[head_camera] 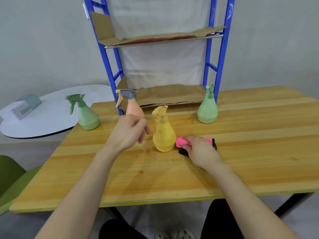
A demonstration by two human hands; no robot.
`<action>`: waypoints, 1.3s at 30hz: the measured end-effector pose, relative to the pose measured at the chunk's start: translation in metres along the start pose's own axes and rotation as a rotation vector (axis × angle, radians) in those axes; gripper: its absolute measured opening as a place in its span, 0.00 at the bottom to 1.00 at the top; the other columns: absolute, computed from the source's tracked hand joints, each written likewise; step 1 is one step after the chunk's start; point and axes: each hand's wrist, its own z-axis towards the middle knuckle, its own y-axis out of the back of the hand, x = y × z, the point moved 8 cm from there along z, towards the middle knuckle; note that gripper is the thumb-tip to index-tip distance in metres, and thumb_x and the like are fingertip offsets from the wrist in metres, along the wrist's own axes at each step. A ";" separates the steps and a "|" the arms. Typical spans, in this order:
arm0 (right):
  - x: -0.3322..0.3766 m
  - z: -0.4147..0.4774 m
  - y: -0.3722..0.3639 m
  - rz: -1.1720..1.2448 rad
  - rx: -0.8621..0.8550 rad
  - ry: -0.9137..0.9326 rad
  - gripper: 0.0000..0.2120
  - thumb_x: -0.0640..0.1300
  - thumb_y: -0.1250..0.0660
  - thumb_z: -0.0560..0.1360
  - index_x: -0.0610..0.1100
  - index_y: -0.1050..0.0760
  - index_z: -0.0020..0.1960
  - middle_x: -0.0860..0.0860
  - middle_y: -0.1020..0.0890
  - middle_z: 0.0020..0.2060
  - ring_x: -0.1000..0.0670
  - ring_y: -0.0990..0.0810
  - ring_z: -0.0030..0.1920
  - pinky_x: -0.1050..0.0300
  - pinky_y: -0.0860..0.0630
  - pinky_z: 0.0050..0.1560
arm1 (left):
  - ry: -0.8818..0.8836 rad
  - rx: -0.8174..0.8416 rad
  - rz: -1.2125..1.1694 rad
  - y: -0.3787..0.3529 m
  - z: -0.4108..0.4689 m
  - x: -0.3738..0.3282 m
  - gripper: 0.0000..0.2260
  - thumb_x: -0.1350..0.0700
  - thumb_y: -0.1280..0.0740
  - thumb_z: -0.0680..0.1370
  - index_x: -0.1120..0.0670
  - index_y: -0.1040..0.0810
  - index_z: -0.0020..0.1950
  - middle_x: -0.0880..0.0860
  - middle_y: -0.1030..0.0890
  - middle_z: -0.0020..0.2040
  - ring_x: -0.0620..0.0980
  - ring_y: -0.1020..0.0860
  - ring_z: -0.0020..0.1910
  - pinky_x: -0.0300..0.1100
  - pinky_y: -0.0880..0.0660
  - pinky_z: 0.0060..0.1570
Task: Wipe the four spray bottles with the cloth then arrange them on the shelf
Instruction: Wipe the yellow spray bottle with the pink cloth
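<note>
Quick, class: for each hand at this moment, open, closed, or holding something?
Left hand: open, fingers loosely curled, holding nothing, beside the yellow bottle.
Right hand: closed on the pink cloth.

A single wide-angle view looks forward and down from the person's head, close over the desk (pixel 241 169). Both forearms enter from the frame's bottom edge; the shelf (pixel 110 66) rises at upper centre.
</note>
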 end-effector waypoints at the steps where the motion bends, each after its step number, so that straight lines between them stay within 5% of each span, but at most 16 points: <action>1: 0.001 0.000 -0.001 0.007 0.003 -0.003 0.18 0.44 0.33 0.85 0.47 0.23 0.75 0.48 0.17 0.68 0.44 0.20 0.68 0.55 0.27 0.68 | -0.008 -0.046 0.009 0.007 0.004 0.001 0.12 0.55 0.37 0.81 0.50 0.15 0.44 0.53 0.16 0.34 0.48 0.20 0.36 0.58 0.18 0.49; 3: 0.002 -0.001 -0.002 0.008 -0.004 -0.005 0.19 0.43 0.34 0.85 0.47 0.23 0.75 0.48 0.18 0.69 0.44 0.21 0.69 0.55 0.28 0.70 | -0.121 -0.107 0.098 0.018 0.014 -0.009 0.16 0.63 0.38 0.81 0.47 0.18 0.60 0.50 0.17 0.48 0.47 0.21 0.47 0.54 0.21 0.54; 5: 0.001 -0.001 -0.003 0.012 -0.005 -0.006 0.19 0.43 0.34 0.85 0.48 0.24 0.76 0.49 0.18 0.70 0.45 0.22 0.70 0.54 0.28 0.72 | -0.285 0.009 0.190 0.012 0.030 -0.024 0.30 0.70 0.39 0.80 0.42 0.25 0.75 0.49 0.24 0.69 0.44 0.25 0.65 0.45 0.24 0.65; 7: 0.000 -0.002 -0.003 0.020 -0.004 -0.012 0.20 0.44 0.34 0.85 0.49 0.24 0.77 0.49 0.19 0.71 0.46 0.22 0.71 0.55 0.28 0.72 | -0.373 0.184 0.275 0.002 0.043 -0.035 0.33 0.70 0.38 0.83 0.36 0.27 0.77 0.45 0.36 0.83 0.44 0.36 0.80 0.44 0.33 0.74; 9: -0.001 -0.002 -0.002 0.023 -0.008 -0.007 0.20 0.44 0.34 0.85 0.49 0.24 0.77 0.49 0.18 0.70 0.45 0.22 0.71 0.54 0.28 0.72 | -0.392 0.282 0.324 -0.005 0.052 -0.038 0.28 0.67 0.36 0.84 0.36 0.23 0.74 0.43 0.41 0.86 0.45 0.40 0.84 0.47 0.35 0.76; 13: -0.001 -0.004 -0.005 0.058 -0.029 0.013 0.18 0.43 0.35 0.85 0.48 0.23 0.75 0.49 0.17 0.67 0.45 0.21 0.68 0.53 0.28 0.72 | -0.370 0.214 0.307 -0.002 0.056 -0.035 0.12 0.57 0.31 0.86 0.43 0.21 0.67 0.45 0.28 0.81 0.48 0.28 0.76 0.46 0.27 0.69; 16: -0.011 -0.005 -0.004 0.145 -0.076 -0.068 0.16 0.48 0.35 0.86 0.48 0.21 0.72 0.50 0.14 0.59 0.46 0.18 0.60 0.53 0.24 0.62 | -0.303 0.113 0.204 0.004 0.056 -0.025 0.08 0.50 0.27 0.83 0.49 0.19 0.61 0.46 0.14 0.58 0.50 0.16 0.56 0.51 0.20 0.58; 20: -0.028 -0.012 0.022 0.689 -0.373 -0.255 0.14 0.60 0.37 0.85 0.56 0.19 0.62 0.55 0.13 0.49 0.48 0.14 0.52 0.42 0.17 0.56 | -0.213 -0.014 0.128 0.011 0.054 -0.012 0.07 0.49 0.24 0.81 0.48 0.18 0.55 0.41 0.12 0.45 0.35 0.16 0.42 0.42 0.21 0.47; 23: -0.002 0.001 0.049 0.864 -0.541 -0.165 0.09 0.56 0.36 0.86 0.57 0.19 0.59 0.56 0.13 0.47 0.49 0.14 0.50 0.41 0.16 0.55 | -0.189 -0.019 0.066 0.011 0.051 -0.008 0.06 0.51 0.24 0.81 0.49 0.20 0.54 0.43 0.11 0.44 0.42 0.13 0.40 0.48 0.16 0.48; 27: 0.076 0.038 0.053 0.757 -0.393 0.116 0.13 0.53 0.29 0.82 0.54 0.19 0.65 0.56 0.13 0.51 0.52 0.15 0.52 0.52 0.18 0.57 | -0.244 0.009 0.063 0.005 0.050 -0.014 0.05 0.56 0.25 0.82 0.50 0.21 0.53 0.49 0.11 0.43 0.53 0.12 0.44 0.52 0.16 0.49; 30: 0.087 0.053 0.038 0.710 -0.390 0.108 0.10 0.53 0.27 0.80 0.50 0.20 0.58 0.56 0.15 0.44 0.55 0.19 0.44 0.58 0.23 0.47 | -0.212 -0.006 0.051 0.009 0.049 -0.008 0.05 0.55 0.27 0.83 0.51 0.22 0.52 0.51 0.11 0.41 0.57 0.12 0.40 0.53 0.17 0.45; 32: 0.078 0.053 0.027 0.722 -0.372 0.086 0.08 0.53 0.28 0.81 0.49 0.21 0.54 0.56 0.17 0.39 0.58 0.21 0.40 0.59 0.26 0.43 | -0.199 0.000 0.021 0.011 0.047 -0.005 0.06 0.54 0.26 0.83 0.52 0.22 0.52 0.50 0.11 0.41 0.58 0.13 0.40 0.53 0.17 0.46; 35: 0.063 0.044 0.015 0.758 -0.341 0.060 0.09 0.54 0.31 0.83 0.52 0.20 0.61 0.57 0.15 0.46 0.56 0.18 0.47 0.54 0.24 0.50 | -0.211 0.001 0.046 0.010 0.047 -0.005 0.07 0.53 0.25 0.82 0.51 0.22 0.52 0.47 0.11 0.42 0.53 0.13 0.40 0.56 0.16 0.49; 39: 0.076 0.046 0.026 0.747 -0.357 0.116 0.12 0.51 0.28 0.82 0.50 0.21 0.63 0.57 0.15 0.47 0.59 0.18 0.48 0.61 0.24 0.49 | -0.224 -0.017 0.060 0.010 0.046 -0.004 0.06 0.53 0.26 0.83 0.49 0.22 0.52 0.47 0.11 0.42 0.51 0.13 0.40 0.57 0.16 0.50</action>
